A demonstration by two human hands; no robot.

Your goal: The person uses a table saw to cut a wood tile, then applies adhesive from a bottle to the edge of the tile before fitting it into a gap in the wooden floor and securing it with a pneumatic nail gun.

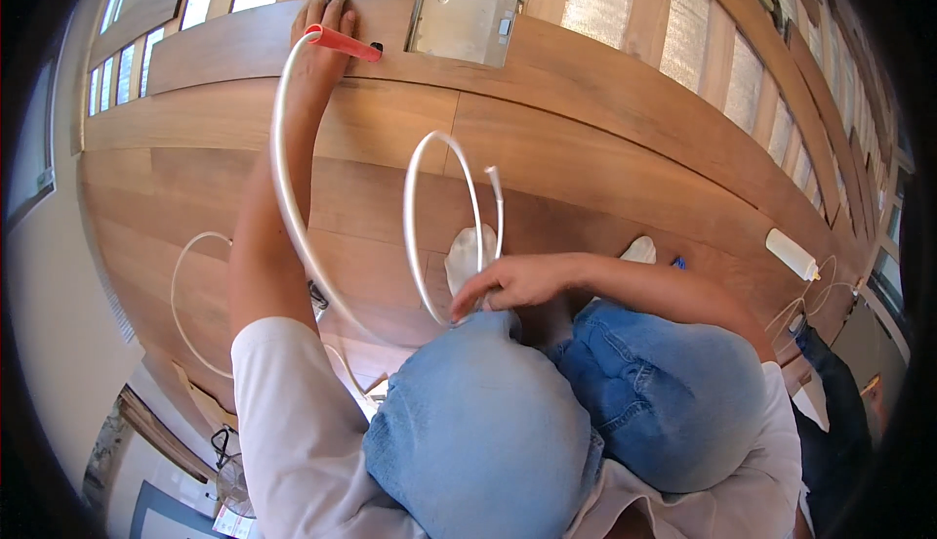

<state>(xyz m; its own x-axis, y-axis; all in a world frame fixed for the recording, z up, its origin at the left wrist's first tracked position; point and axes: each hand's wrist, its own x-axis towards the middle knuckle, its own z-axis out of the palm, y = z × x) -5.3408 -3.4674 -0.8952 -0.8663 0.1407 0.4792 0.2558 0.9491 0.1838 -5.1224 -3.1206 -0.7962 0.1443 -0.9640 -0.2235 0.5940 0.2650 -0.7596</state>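
Left hand [327, 62] on far-left floorboard [224, 49], red tube [342, 42] across it; right hand [512, 283] nearer, fingers bent by white hose [410, 212]. Cannot tell whether either grips.

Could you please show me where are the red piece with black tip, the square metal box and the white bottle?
Red piece [342, 42]: head view, on the middle of its red body.
Square metal box [454, 31]: head view, on its bare bottom.
White bottle [789, 254]: head view, on its side.
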